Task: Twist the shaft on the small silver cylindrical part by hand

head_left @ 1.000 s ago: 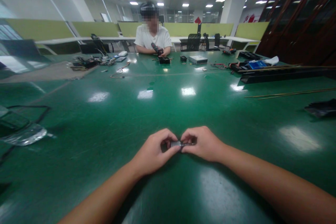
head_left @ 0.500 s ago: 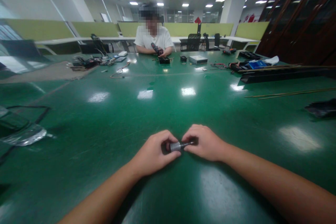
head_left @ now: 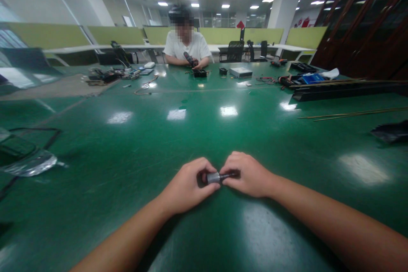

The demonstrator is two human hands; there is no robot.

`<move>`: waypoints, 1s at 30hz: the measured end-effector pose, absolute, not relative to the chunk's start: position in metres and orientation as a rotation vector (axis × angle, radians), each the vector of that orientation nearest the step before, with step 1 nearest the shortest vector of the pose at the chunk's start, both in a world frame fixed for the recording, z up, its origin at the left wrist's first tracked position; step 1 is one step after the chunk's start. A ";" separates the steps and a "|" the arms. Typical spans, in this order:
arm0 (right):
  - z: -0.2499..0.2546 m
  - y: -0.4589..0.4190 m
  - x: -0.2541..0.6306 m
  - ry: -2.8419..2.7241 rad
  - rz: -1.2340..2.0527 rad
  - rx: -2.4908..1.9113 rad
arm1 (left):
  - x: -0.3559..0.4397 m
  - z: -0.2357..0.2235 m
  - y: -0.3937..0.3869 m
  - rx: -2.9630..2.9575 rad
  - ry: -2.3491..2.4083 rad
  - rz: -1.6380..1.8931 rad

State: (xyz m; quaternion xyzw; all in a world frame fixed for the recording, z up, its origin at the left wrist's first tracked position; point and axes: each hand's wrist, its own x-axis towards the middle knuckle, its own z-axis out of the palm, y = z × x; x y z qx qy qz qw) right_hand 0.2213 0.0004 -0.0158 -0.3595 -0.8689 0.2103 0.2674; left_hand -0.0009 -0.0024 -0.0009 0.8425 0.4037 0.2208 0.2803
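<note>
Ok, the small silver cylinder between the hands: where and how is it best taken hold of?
Take the silver cylinder by its thicker body, probably from the left, pinched on opposite sides, as the left hand has it. It lies sideways, and its thin dark shaft runs right, into the curl of the right hand, offering a slimmer hold.

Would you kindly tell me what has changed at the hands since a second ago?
The thumb of the left hand has shifted slightly toward the wearer, baring more of the cylinder. Nothing was visibly picked up or released: the left hand still holds the cylinder, the right hand its shaft. The co-worker remains seated opposite.
</note>
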 end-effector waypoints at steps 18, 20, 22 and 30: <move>-0.018 0.002 0.222 -2.357 0.553 -0.920 | 0.000 0.000 -0.002 2.242 1.078 0.602; -0.018 0.002 0.222 -2.357 0.555 -0.924 | 0.000 0.000 -0.002 2.243 1.076 0.603; -0.018 0.002 0.222 -2.358 0.557 -0.932 | 0.000 0.001 -0.002 2.242 1.088 0.599; -0.016 0.002 0.223 -2.362 0.567 -0.925 | 0.000 0.001 -0.002 2.251 1.091 0.591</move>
